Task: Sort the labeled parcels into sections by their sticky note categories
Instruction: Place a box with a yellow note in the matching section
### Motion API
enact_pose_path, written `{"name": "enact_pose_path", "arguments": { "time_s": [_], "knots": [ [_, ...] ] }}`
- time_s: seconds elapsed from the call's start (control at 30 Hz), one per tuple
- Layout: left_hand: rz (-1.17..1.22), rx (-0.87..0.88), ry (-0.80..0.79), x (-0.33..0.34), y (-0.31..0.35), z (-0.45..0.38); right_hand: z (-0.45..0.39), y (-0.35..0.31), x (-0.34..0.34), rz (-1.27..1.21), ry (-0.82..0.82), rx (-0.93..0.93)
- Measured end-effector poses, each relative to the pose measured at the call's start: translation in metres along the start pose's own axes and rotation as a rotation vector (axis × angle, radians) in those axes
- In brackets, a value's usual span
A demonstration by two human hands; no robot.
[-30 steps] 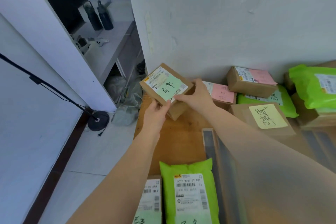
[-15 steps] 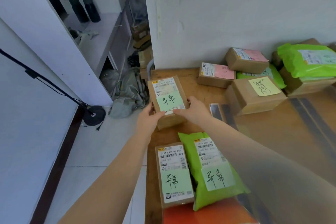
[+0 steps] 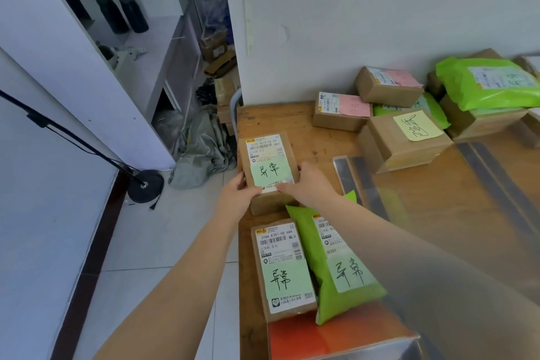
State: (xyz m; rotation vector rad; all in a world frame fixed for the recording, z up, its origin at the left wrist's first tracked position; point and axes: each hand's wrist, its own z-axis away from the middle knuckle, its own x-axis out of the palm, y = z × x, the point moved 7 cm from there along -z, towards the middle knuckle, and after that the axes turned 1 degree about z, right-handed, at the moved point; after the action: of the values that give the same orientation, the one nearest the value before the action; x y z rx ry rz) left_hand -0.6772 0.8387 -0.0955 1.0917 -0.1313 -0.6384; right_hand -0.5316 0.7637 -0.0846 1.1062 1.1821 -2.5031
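A small cardboard parcel with a green sticky note sits at the left edge of the wooden table. My left hand grips its near left corner and my right hand grips its near right side, thumbs on top. Just in front of it lie a flat cardboard parcel and a green plastic mailer, both with green notes carrying the same writing. Further back, two cardboard parcels with pink notes stand near the wall, beside a box with a yellow note.
Strips of grey tape cross the tabletop. More boxes and a green mailer are piled at the back right. Left of the table the floor drops away, with a lamp stand base, crumpled sacks and white shelving.
The parcel came down from mid-air near the wall and towards me, and now rests on the table behind the two green-note parcels. Both hands still hold it.
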Motion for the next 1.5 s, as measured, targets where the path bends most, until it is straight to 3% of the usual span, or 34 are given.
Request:
{"name": "enact_pose_path", "arguments": {
  "time_s": [0.13, 0.2, 0.33, 0.53, 0.8, 0.97, 1.2, 1.5],
  "knots": [
    [-0.148, 0.073, 0.059, -0.002, 0.009, 0.004, 0.005, -0.001, -0.001, 0.003, -0.013, 0.007],
    [-0.22, 0.117, 0.072, 0.0, 0.016, 0.008, 0.011, -0.005, -0.006, 0.128, 0.0, -0.031],
    [-0.319, 0.18, 0.08, 0.002, 0.038, 0.013, 0.032, -0.024, -0.038, 0.43, 0.133, -0.167],
    [-0.499, 0.308, 0.091, 0.02, 0.093, 0.038, 0.065, -0.026, -0.111, 0.577, 0.277, -0.246],
    [-0.651, 0.509, 0.07, 0.115, 0.156, 0.112, 0.108, 0.026, -0.208, 0.642, 0.375, -0.265],
    [-0.86, 0.566, 0.133, 0.185, 0.168, 0.156, 0.133, 0.073, -0.252, 0.824, 0.422, -0.345],
    [-1.203, 0.639, 0.21, 0.259, 0.162, 0.195, 0.154, 0.135, -0.281, 0.941, 0.397, -0.395],
    [-1.31, 0.598, 0.169, 0.302, 0.143, 0.188, 0.14, 0.179, -0.291, 0.98, 0.315, -0.358]
  ]
}}
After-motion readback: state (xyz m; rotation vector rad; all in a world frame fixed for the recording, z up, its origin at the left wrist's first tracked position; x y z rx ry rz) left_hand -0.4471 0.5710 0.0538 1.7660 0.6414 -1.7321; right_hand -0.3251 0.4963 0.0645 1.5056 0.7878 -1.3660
